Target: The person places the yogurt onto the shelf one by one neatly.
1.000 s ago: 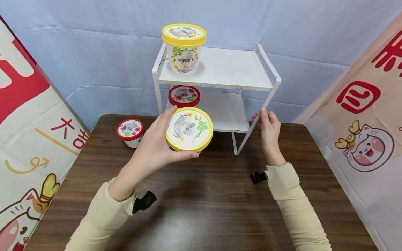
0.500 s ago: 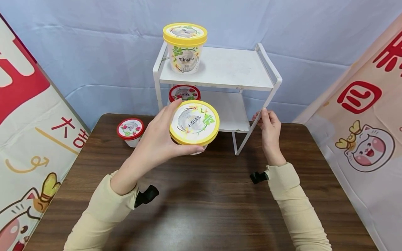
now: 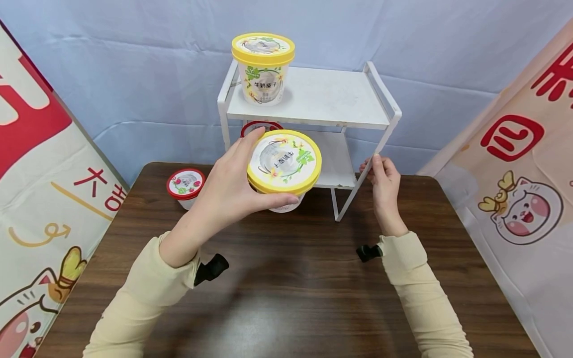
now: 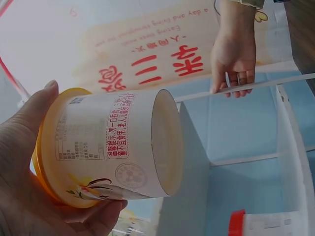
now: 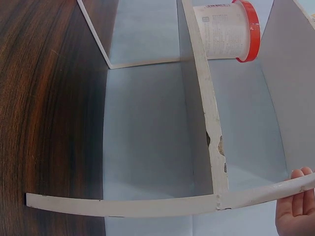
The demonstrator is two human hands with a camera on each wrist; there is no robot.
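My left hand (image 3: 224, 181) grips a paper tub with a yellow lid (image 3: 284, 161), held in the air before a white two-tier rack (image 3: 331, 94). Thumb and fingers wrap its lid end, and in the left wrist view the printed wall of the tub (image 4: 113, 142) and its base face away from the palm. My right hand (image 3: 386, 191) holds the rack's right front leg, just above the lower shelf; its fingers curl round the leg in the left wrist view. A red-lidded tub (image 3: 261, 127) on the lower shelf is partly hidden behind the held tub.
Another yellow-lidded tub (image 3: 263, 74) stands at the left end of the rack's top shelf. On the brown wooden table (image 3: 286, 288), left of the rack, sits a second red-lidded tub (image 3: 185, 185), partly behind my left hand. A pale blue cloth (image 3: 156, 74) hangs behind.
My left hand has carried the yellow-lidded tub up and to the right, covering more of the red-lidded tub on the lower shelf. My right hand stays on the rack leg.
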